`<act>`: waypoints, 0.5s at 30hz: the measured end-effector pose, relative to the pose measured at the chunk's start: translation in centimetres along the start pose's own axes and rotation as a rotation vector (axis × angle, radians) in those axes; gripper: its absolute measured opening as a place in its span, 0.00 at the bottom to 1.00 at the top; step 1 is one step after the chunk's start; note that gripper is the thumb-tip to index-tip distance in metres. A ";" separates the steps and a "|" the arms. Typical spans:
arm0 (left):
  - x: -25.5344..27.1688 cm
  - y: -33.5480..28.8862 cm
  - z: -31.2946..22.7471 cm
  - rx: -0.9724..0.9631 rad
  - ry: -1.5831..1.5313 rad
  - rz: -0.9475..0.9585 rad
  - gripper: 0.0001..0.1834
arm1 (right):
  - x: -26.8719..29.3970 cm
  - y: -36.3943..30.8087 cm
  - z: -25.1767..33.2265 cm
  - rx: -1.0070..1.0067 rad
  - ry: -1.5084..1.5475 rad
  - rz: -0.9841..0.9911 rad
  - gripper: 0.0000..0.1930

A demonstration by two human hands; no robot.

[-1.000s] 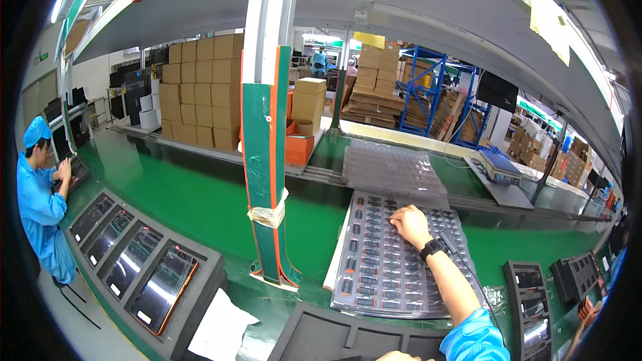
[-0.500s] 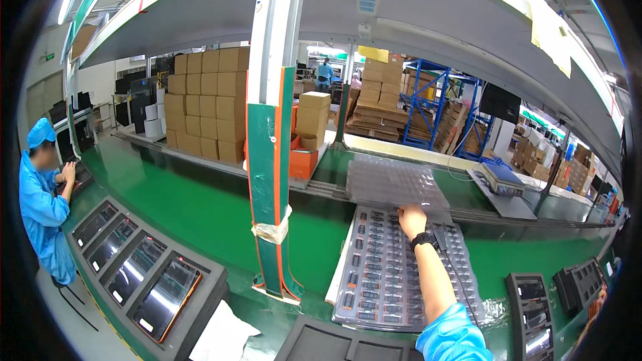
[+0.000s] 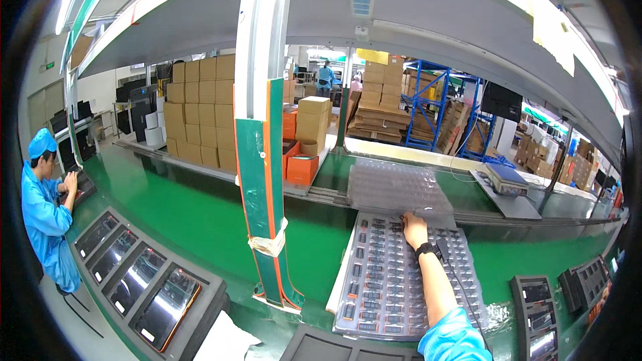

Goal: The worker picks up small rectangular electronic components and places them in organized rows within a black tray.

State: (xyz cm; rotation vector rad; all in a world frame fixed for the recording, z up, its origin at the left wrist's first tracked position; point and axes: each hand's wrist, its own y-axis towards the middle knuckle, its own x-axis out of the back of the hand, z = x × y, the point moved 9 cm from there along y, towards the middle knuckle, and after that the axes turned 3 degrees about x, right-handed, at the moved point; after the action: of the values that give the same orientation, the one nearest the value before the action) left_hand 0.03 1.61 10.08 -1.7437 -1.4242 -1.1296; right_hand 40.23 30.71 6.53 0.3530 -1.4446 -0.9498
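My right hand (image 3: 414, 228) reaches from the lower right over a clear plastic tray (image 3: 349, 314) filled with rows of small black-and-orange parts (image 3: 372, 283). Its fingers are bent together at the tray's far edge; what they grip, if anything, is hidden. Around that wrist sits a black band (image 3: 424, 249), and a dark cord (image 3: 461, 281) runs along the forearm. Just beyond the fingertips lies a stack of clear plastic trays (image 3: 394, 186). My left hand is out of view.
Left, a black foam tray (image 3: 219, 285) holds several dark-screened devices. Another foam tray (image 3: 314, 341) lies at the near edge; more (image 3: 535, 314) lie right. A green-and-white post (image 3: 259, 180) rises from the bench. A co-worker (image 3: 45, 207) in blue works far left.
The whole view has shifted slightly, with the post moving left and the bench lower in the picture. My right hand stays at the tray's far edge, its fingers slightly changed.
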 end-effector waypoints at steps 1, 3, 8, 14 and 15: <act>0.3 -0.1 -0.2 -0.004 -0.013 -0.025 0.19 | 0.1 -0.1 0.3 0.011 -0.033 0.036 0.06; 0.3 -0.1 -0.3 -0.014 -0.023 -0.052 0.20 | 0.7 -0.5 0.6 0.014 -0.058 0.065 0.07; 0.4 -0.3 -0.6 -0.035 -0.022 -0.093 0.23 | 4.2 -1.6 0.0 -0.055 0.031 0.063 0.09; 0.9 -0.5 -0.3 -0.039 -0.021 -0.090 0.25 | 8.3 -1.6 2.8 -0.045 0.212 -0.085 0.08; 0.8 -0.4 -0.5 -0.042 -0.025 -0.085 0.25 | 8.7 -1.7 2.9 -0.051 0.209 -0.082 0.08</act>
State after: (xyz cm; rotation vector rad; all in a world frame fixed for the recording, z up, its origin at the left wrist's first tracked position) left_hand -0.41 1.68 11.02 -1.7465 -1.5130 -1.1940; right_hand 35.74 24.36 11.61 0.4626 -1.2218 -0.9833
